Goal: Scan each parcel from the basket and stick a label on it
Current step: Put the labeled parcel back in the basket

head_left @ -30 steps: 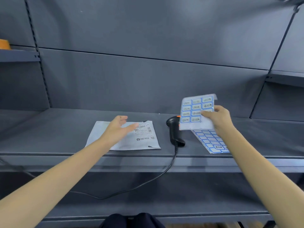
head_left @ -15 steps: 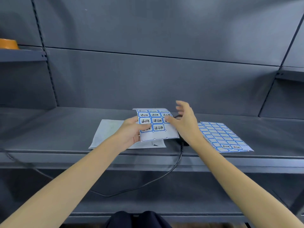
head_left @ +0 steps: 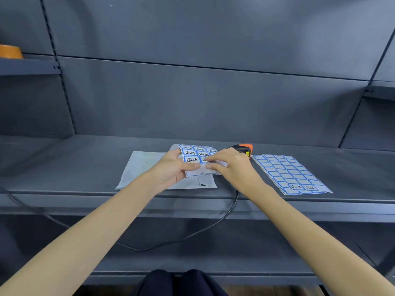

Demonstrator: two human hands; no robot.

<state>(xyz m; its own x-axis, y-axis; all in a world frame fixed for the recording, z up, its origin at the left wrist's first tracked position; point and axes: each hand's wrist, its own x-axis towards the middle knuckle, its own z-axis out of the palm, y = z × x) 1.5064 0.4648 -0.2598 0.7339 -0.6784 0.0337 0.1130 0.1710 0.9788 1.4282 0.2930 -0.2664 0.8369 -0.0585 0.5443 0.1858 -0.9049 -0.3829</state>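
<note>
Right now we hold a small label sheet (head_left: 197, 154) over the white parcel (head_left: 145, 169), which lies flat on the grey shelf (head_left: 74, 163) in front of us. Our left hand (head_left: 171, 167) grips the sheet at its left edge, thumb on top and fingers curled beneath it. Our right hand (head_left: 230, 165) rests on the sheet's lower right part, with the fingertips (head_left: 210, 166) bent down onto the labels near the left thumb; whether they have a label pinched we cannot tell. The sheet carries blue-bordered labels with dark handwritten characters, and its lower strip looks bare.

Just behind our right hand the black scanner (head_left: 243, 149) with an orange top peeks out, and its dark cable (head_left: 192, 237) drops off the shelf edge and loops below. Further right, apart from our hands, a larger sheet of labels (head_left: 288, 174) lies flat on the shelf; most of its cells look blank, and two at its near edge bear writing. At the far left, on a higher ledge, an orange roll (head_left: 10, 51) shows partly. Our dark trousers (head_left: 181, 283) show at the bottom of the view.
</note>
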